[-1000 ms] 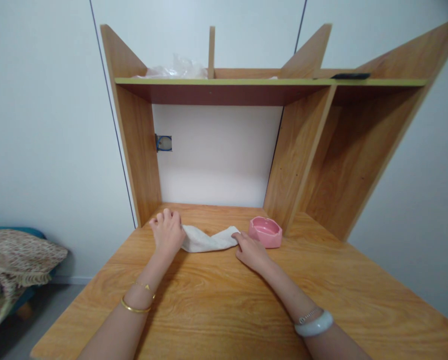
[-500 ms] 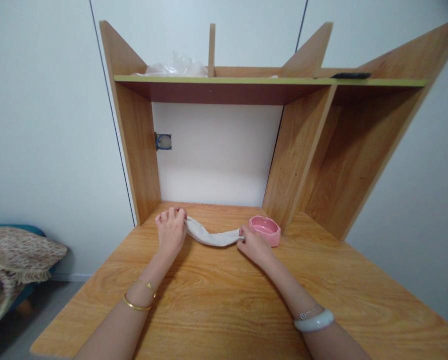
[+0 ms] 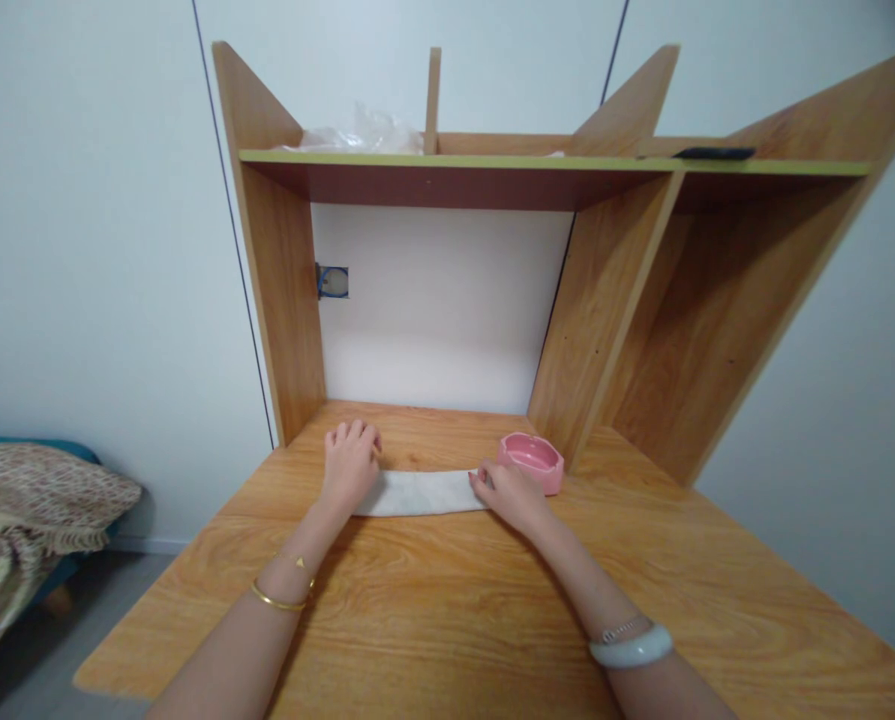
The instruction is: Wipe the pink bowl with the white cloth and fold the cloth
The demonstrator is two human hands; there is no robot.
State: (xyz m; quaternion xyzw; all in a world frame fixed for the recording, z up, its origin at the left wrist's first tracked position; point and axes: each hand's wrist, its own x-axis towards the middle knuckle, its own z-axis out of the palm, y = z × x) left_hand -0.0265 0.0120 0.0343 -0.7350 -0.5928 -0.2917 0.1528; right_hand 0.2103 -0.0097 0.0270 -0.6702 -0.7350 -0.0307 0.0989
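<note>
A narrow strip of pale grey-white cloth (image 3: 424, 493) lies flat across the desk between my hands. My left hand (image 3: 351, 462) is over its left end, fingers bent and slightly apart, with the fingertips above the cloth's far edge; the thumb is mostly hidden. At the other end, my right hand (image 3: 513, 492) has its thumb and forefinger closed at the cloth's right edge. Just behind that hand stands a pink angular bowl (image 3: 533, 462), partly covered by it.
The wooden desk (image 3: 432, 610) carries a shelf unit with upright side panels (image 3: 286, 300) and an overhead shelf (image 3: 447, 160). Clear plastic wrapping (image 3: 364, 132) and a dark flat object (image 3: 715, 153) lie up there. A patterned blanket (image 3: 49, 495) is at far left.
The cloth, earlier hanging in a curve with bunched ends between both hands, is now lowered and spread flat on the desk. My left hand has come down slightly and its fingers have loosened.
</note>
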